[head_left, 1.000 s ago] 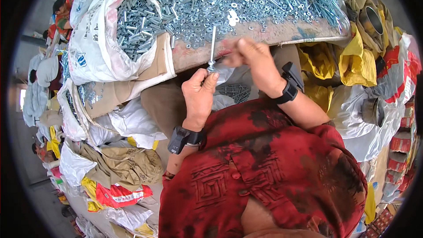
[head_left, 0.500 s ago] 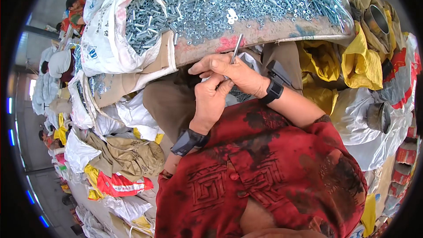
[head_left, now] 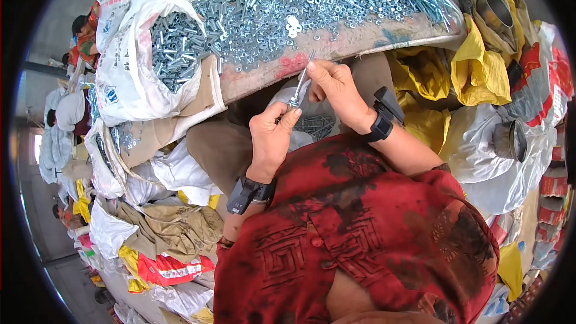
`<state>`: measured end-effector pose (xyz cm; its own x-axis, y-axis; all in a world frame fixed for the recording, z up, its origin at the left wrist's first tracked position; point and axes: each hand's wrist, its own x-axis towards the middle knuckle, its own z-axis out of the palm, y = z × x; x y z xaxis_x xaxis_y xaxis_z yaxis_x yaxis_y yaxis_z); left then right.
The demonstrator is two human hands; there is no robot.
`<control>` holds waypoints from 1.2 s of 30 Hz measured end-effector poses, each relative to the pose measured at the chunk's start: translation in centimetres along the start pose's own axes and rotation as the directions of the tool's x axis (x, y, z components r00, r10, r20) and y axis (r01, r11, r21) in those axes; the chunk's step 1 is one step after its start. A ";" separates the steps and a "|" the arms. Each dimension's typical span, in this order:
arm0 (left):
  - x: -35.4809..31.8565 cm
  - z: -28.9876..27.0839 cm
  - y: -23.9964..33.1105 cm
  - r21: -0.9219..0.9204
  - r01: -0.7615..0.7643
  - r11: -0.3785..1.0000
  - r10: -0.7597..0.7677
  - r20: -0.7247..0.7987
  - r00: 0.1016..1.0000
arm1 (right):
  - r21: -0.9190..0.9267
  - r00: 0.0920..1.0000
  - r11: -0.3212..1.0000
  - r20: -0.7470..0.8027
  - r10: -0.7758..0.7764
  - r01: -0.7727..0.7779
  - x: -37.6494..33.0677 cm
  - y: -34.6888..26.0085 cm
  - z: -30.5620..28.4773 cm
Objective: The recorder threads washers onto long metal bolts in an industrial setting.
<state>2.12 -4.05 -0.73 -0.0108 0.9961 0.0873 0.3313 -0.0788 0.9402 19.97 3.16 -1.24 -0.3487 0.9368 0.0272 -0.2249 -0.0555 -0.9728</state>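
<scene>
My two hands meet on one long silver bolt over my lap.

My right hand (head_left: 336, 87) pinches the long silver threaded bolt (head_left: 302, 80) near its upper end, fingers closed around the shank; my left hand (head_left: 271, 138) closes thumb and fingertips on its lower end, just in front of the worn board tray (head_left: 360, 45) heaped with loose silver bolts, nuts and washers (head_left: 288, 0). To the left, an open white woven sack (head_left: 129, 78) holds more silver bolts. A clear plastic bag (head_left: 312, 126) with a few bolts lies in my lap.
</scene>
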 end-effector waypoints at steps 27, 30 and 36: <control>2.0 -4.9 -2.2 -0.348 0.190 0.918 -0.026 0.427 0.904 | -0.532 0.821 0.780 0.569 0.042 0.329 0.3 -1.0 -0.2; 3.0 -5.9 -2.5 -0.886 0.294 0.358 -0.346 0.167 0.923 | -0.753 0.952 0.583 0.264 -0.158 0.306 1.9 -2.7 -4.2; 2.7 -4.6 -4.1 -0.881 0.428 0.204 -0.397 0.325 0.858 | -0.981 0.761 0.192 -0.148 -0.631 -0.031 9.5 -3.7 -13.2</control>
<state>-3.65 -1.24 -2.84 0.1660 0.8990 -0.4053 -0.7679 0.3757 0.5188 29.49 16.86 -0.43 0.0107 0.7992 0.6009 0.8601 0.2991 -0.4132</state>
